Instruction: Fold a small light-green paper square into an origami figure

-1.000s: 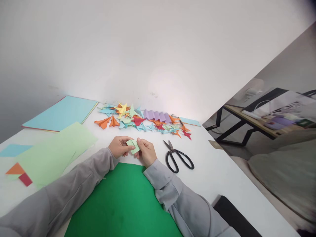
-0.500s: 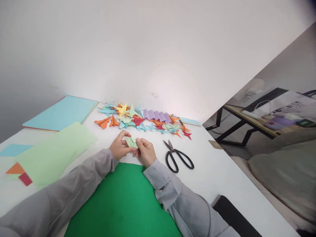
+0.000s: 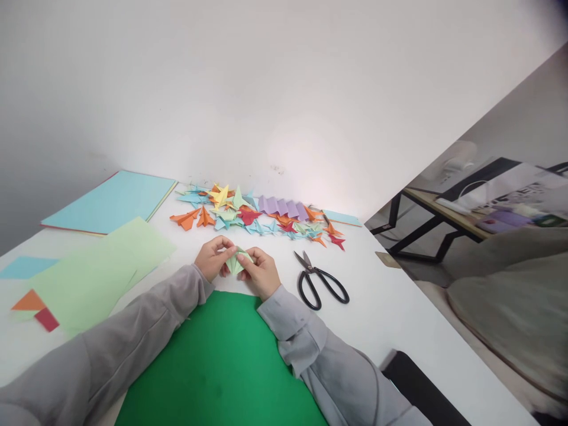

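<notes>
A small piece of folded light green paper [image 3: 235, 264] with creases is held up between my two hands, just beyond the far edge of a dark green sheet [image 3: 222, 361]. My left hand [image 3: 215, 258] pinches its left side between thumb and fingers. On the other side my right hand [image 3: 261, 272] grips it, thumb lying across the front. The paper's back and some fingertips are hidden. To the right of my right hand lie black-handled scissors [image 3: 317, 279], blades slightly apart.
Several small folded paper figures [image 3: 248, 216] in many colours lie along the wall, with a pleated purple strip [image 3: 283, 207] among them. Blue sheets [image 3: 110, 201] are stacked at the back left. Light green sheets [image 3: 97, 278] lie nearer. A black object [image 3: 421, 384] is at the front right.
The light green paper has turned between my fingers and now shows a wider, pointed shape. My left fingers have closed in on it, and my right thumb has shifted across its front.
</notes>
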Motion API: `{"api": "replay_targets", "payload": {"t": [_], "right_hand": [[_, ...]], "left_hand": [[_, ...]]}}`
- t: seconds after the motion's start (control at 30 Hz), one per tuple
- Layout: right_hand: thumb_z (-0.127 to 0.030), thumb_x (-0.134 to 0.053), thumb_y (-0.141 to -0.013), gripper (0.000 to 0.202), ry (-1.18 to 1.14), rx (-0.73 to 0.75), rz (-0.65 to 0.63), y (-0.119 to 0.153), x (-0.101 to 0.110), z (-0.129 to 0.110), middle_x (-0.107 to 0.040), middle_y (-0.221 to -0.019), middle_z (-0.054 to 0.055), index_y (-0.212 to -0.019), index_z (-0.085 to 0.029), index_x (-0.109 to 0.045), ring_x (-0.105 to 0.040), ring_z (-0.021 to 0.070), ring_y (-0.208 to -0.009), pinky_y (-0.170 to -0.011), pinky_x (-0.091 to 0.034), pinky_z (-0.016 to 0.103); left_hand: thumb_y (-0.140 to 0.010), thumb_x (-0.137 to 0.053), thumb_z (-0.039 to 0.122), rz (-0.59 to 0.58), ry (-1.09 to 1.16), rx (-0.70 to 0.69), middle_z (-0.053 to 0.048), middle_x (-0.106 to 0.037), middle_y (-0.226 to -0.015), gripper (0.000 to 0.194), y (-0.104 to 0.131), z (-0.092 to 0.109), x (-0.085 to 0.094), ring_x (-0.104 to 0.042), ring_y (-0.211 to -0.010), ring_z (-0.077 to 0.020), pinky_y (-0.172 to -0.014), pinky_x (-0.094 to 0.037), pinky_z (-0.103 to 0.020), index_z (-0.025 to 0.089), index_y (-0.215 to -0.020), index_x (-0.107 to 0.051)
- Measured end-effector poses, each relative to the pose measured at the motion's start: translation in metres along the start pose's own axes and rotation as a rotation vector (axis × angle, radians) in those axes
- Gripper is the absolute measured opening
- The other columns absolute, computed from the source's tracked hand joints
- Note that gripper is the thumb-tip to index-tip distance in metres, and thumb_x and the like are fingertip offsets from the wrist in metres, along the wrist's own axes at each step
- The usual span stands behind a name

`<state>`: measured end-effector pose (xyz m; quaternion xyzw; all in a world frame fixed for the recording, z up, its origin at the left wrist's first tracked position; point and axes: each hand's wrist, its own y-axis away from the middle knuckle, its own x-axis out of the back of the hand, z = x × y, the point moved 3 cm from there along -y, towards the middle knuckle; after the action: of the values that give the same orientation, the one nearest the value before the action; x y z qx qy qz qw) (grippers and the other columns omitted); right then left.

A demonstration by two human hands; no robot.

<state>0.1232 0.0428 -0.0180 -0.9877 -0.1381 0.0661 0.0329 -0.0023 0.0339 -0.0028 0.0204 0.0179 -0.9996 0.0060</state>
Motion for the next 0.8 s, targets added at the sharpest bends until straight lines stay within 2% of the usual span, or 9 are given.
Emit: {"api": "replay_targets", "payload": {"t": [0.13,0.27,0.43,0.53,0.63,0.7,0.8], "right_hand": [[-0.042,-0.067,-0.063,0.030,-0.003,0.004,-0.022,0.001,0.000,0.001,-0.057,-0.048,-0.005,-0.069,-0.017,-0.052,-0.050,0.0080,-0.034,-0.035,-0.037,0.018],[-0.043,-0.065,-0.064,0.029,0.003,-0.001,-0.031,0.002,0.000,0.001,-0.056,-0.047,-0.005,-0.070,-0.017,-0.052,-0.049,0.0085,-0.033,-0.034,-0.036,0.019],[-0.042,-0.064,-0.065,0.028,0.001,-0.024,0.071,-0.001,0.005,0.001,-0.054,-0.042,-0.006,-0.069,-0.017,-0.052,-0.048,0.0087,-0.032,-0.032,-0.033,0.019],[-0.044,-0.062,-0.066,0.029,-0.014,-0.028,0.148,-0.003,0.008,0.001,-0.052,-0.040,-0.006,-0.070,-0.018,-0.051,-0.048,0.0092,-0.031,-0.033,-0.034,0.019],[-0.045,-0.061,-0.067,0.029,-0.017,-0.014,0.165,-0.004,0.009,0.001,-0.051,-0.039,-0.007,-0.071,-0.018,-0.050,-0.048,0.0096,-0.031,-0.034,-0.035,0.020],[-0.045,-0.061,-0.068,0.029,-0.009,0.004,0.147,-0.004,0.008,0.001,-0.050,-0.038,-0.008,-0.073,-0.018,-0.051,-0.047,0.0098,-0.031,-0.034,-0.035,0.020],[-0.048,-0.058,-0.070,0.030,-0.003,0.034,0.116,-0.003,0.006,0.001,-0.048,-0.038,-0.008,-0.076,-0.019,-0.053,-0.046,0.0096,-0.032,-0.035,-0.034,0.020]], "left_hand": [[-0.057,-0.068,0.046,0.027,0.051,0.030,0.005,-0.053,-0.048,0.040,-0.004,-0.005,0.002,-0.045,-0.028,-0.0073,-0.025,-0.035,-0.019,0.014,-0.069,-0.048],[-0.058,-0.068,0.044,0.003,0.091,0.050,0.005,-0.051,-0.046,0.039,-0.007,-0.009,0.004,-0.045,-0.029,-0.0076,-0.025,-0.035,-0.018,0.014,-0.073,-0.048],[-0.063,-0.065,0.039,0.016,0.113,-0.020,0.003,-0.054,-0.071,0.034,-0.006,-0.006,0.004,-0.048,-0.038,-0.0049,-0.028,-0.038,-0.017,0.017,-0.082,-0.046],[-0.064,-0.063,0.035,-0.007,0.049,-0.078,0.000,-0.051,-0.078,0.027,-0.002,-0.002,0.002,-0.050,-0.048,-0.0060,-0.032,-0.043,-0.018,0.016,-0.076,-0.049],[-0.062,-0.065,0.032,-0.065,-0.100,-0.185,-0.003,-0.048,-0.085,0.024,0.002,0.002,-0.002,-0.052,-0.061,-0.0100,-0.034,-0.044,-0.019,0.015,-0.077,-0.056],[-0.058,-0.068,0.031,-0.062,-0.178,-0.221,-0.004,-0.047,-0.089,0.029,0.004,0.003,-0.003,-0.053,-0.067,-0.0117,-0.036,-0.044,-0.018,0.016,-0.082,-0.058],[-0.052,-0.073,0.030,-0.026,-0.219,-0.203,-0.003,-0.048,-0.088,0.038,0.004,0.001,-0.003,-0.052,-0.070,-0.0122,-0.039,-0.043,-0.017,0.016,-0.084,-0.055]]}}
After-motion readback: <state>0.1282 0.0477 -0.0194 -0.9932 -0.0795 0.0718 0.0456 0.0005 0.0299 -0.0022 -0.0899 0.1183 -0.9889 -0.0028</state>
